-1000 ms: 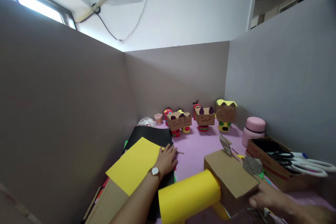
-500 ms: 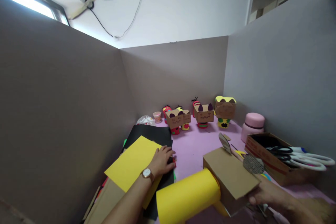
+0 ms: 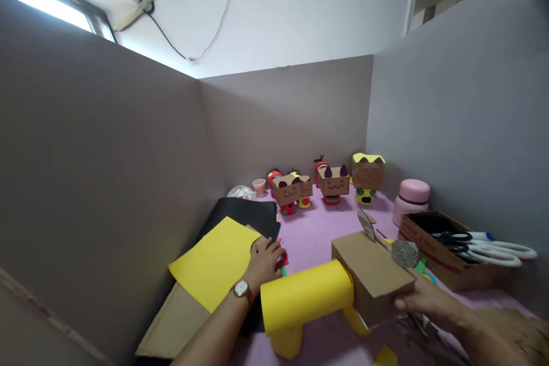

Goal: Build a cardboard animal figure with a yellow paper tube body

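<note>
My left hand (image 3: 266, 264), with a watch at its wrist, lies over the right edge of a stack of sheets, fingers spread and a little bent. Under and beside it are a yellow sheet (image 3: 221, 260), black paper (image 3: 240, 214) and cardboard (image 3: 178, 320). Small red and green pieces show past the fingertips. My right hand (image 3: 422, 300) grips the lower right side of a brown cardboard box head (image 3: 371, 263) with round ears. This head is joined to a yellow paper tube body (image 3: 306, 297) standing on yellow legs. My right fingers are partly hidden behind the box.
Several finished cardboard-headed cat figures (image 3: 333, 183) stand at the back. A paper cup (image 3: 259, 187) is left of them. To the right are a pink jar (image 3: 412, 200) and an open carton (image 3: 450, 266) holding scissors (image 3: 493, 251). Grey partitions (image 3: 283, 120) enclose the pink tabletop (image 3: 317, 229).
The yellow figure has turned slightly and sits higher in view, its legs now showing. My left hand stays at the stack's edge, where more coloured pieces show. The right hand keeps its grip.
</note>
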The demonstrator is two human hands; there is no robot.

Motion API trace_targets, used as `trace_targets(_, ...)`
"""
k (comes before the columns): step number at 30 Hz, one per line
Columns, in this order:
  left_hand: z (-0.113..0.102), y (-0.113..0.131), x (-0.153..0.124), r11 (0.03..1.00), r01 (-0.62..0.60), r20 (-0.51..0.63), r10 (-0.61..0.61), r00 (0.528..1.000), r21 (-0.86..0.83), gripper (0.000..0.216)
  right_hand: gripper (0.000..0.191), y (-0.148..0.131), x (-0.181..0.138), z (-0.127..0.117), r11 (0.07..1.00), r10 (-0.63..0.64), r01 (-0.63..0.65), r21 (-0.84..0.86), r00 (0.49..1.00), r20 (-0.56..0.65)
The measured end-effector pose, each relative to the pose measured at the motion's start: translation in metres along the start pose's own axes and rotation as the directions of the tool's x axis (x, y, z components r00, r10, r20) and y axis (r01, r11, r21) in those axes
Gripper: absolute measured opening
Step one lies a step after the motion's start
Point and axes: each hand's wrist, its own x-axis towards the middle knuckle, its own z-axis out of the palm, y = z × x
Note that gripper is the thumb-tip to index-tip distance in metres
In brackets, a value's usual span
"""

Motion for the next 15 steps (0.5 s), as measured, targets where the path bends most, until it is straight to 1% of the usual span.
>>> trace_targets(3, 0.001, 0.001, 0.001, 1.0, -0.004, -0.019, 0.004, 1.0, 0.025, 0.041, 0.103, -0.003, -0.001, 0.004, 0.998, -0.029, 0.029, 0.05, 1.0, -0.003)
trace_targets(6, 0.004, 0.002, 0.006, 0.995, -0.076, -0.005, 0.076, 0.997, 0.059, 0.046, 0.104, -0.004, -0.002, 0.006, 0.996, -0.031, 0.033, 0.082, 0.999, -0.023)
trace_targets(9, 0.003, 0.002, 0.01, 0.983, -0.149, 0.008, 0.149, 0.989, 0.109, 0.035, 0.103, -0.003, -0.002, 0.007, 0.997, -0.021, 0.025, 0.079, 0.998, -0.053)
trace_targets(11, 0.001, 0.001, 0.01, 0.975, -0.157, -0.012, 0.161, 0.987, 0.157, 0.027, 0.102, -0.003, -0.001, 0.007, 0.997, -0.024, 0.028, 0.069, 0.998, -0.062)
trace_targets(15, -0.003, 0.0, 0.009, 0.959, -0.164, -0.056, 0.181, 0.982, 0.232, 0.026, 0.101, 0.0, 0.001, 0.008, 0.997, -0.035, 0.038, 0.067, 0.998, -0.051)
